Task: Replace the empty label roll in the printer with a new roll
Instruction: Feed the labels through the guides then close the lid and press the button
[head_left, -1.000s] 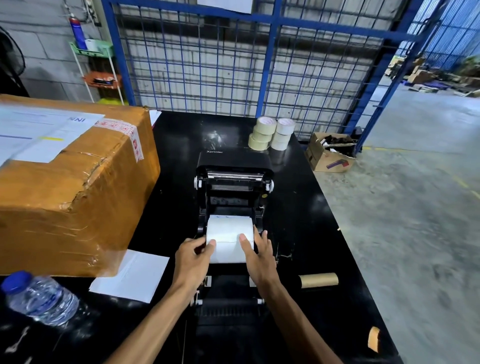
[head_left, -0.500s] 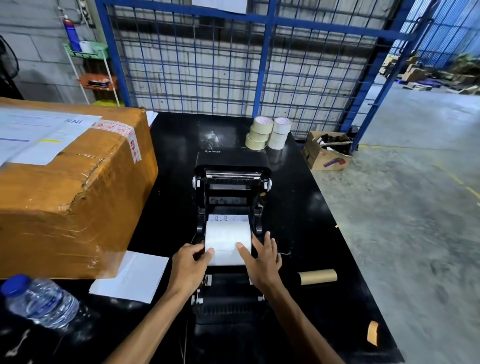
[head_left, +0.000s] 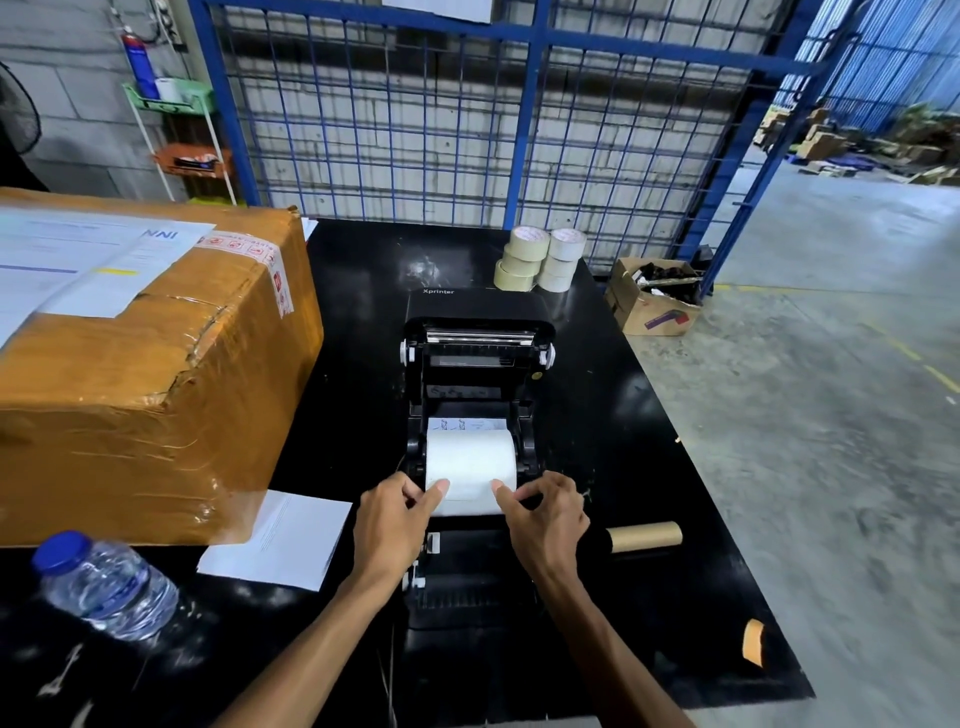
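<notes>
A black label printer (head_left: 478, 322) stands open in the middle of the black table (head_left: 649, 467), its lid tilted back. A white label roll (head_left: 470, 460) lies in the printer's bay. My left hand (head_left: 392, 519) pinches the roll's near left corner with thumb and fingers. My right hand (head_left: 545, 514) pinches the near right corner in the same way. A bare brown cardboard core (head_left: 647, 536) lies on the table just right of my right hand.
A big taped cardboard box (head_left: 145, 364) fills the left of the table. A water bottle (head_left: 104, 584) and a white sheet (head_left: 280, 540) lie near the front left. Tape rolls (head_left: 540, 257) are stacked behind the printer. A blue wire fence (head_left: 467, 114) backs the table.
Both hands have shifted to the roll's near edge and now pinch its corners. The roll sits a little deeper in the bay.
</notes>
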